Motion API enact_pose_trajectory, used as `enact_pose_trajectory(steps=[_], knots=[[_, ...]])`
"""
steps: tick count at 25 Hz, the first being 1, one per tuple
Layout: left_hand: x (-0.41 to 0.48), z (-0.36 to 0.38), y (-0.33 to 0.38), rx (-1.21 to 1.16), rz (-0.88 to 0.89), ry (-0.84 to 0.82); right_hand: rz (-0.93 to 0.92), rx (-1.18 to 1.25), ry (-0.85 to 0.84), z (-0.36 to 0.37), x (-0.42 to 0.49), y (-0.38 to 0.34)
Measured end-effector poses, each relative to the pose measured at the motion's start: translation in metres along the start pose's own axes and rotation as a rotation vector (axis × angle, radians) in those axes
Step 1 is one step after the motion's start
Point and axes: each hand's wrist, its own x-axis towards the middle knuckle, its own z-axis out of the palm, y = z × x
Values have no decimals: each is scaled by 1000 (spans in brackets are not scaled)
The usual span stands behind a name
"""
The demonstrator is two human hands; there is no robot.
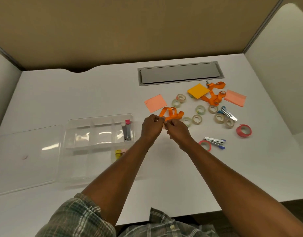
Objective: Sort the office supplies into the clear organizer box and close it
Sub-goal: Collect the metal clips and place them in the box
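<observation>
Left grip (152,125): fingers curled, pinching the orange lanyard (171,113).
Right grip (177,130): curled, pinching the same lanyard.
Organizer box (99,118): open on the bench (79,93), 1 grey tool (127,131) inside.

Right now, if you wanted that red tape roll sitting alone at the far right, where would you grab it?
Best from above. The red tape roll lies flat on the desk, open core facing up, apart from the other rolls, so a thumb on the outer wall and a finger inside the core should pinch it. The left hand and right hand grip the orange lanyard.
</observation>
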Motion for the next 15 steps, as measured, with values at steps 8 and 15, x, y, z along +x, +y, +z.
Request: enact_pose_trajectory(steps=[8,15], knots=[[-8,123,14,205,132,-133,-85,-312,178,-124,36,85],[-16,199,12,846,518,-316,-104,-642,264,-207,85,126]])
